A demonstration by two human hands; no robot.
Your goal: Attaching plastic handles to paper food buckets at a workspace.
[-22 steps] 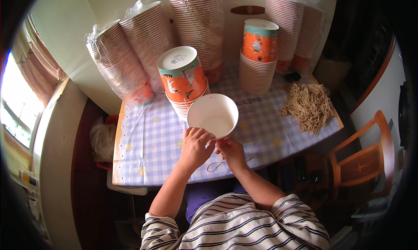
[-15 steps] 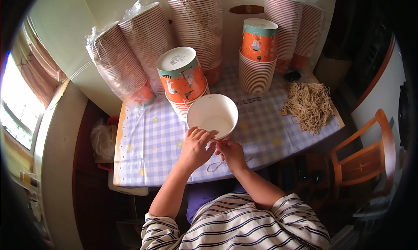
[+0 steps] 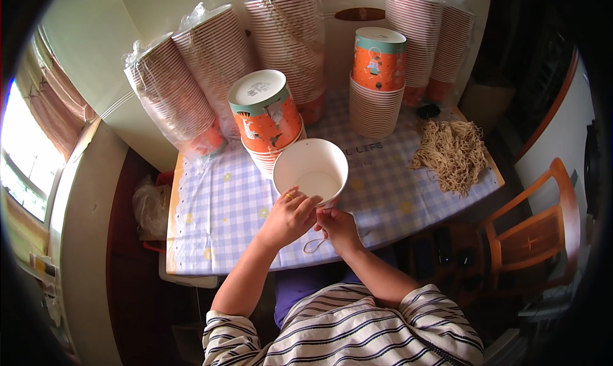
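Note:
A white-lined paper bucket point(image 3: 314, 168) stands mouth up and tilted toward me near the table's front edge. My left hand point(image 3: 290, 218) grips its near rim, fingers over the edge inside and thumb low outside. Against the near outer wall, my right hand point(image 3: 338, 231) is closed in a pinch, fingertips close to the left thumb. A thin beige string point(image 3: 313, 245) runs from the pinched fingers and loops on the cloth below; its end between the fingers is hidden. Just behind stands a stack of upside-down orange and green paper buckets point(image 3: 262, 120).
A second bucket stack point(image 3: 378, 79) stands at the back right, beside a heap of beige strings point(image 3: 452, 155). Tall plastic-wrapped bucket stacks point(image 3: 169, 88) line the back. The checked tablecloth point(image 3: 217, 219) covers the table; a wooden chair point(image 3: 530, 235) is at the right.
My left fingers have shifted slightly on the bucket's rim, and the left forearm has moved a little left. The bucket and right hand stay almost where they were.

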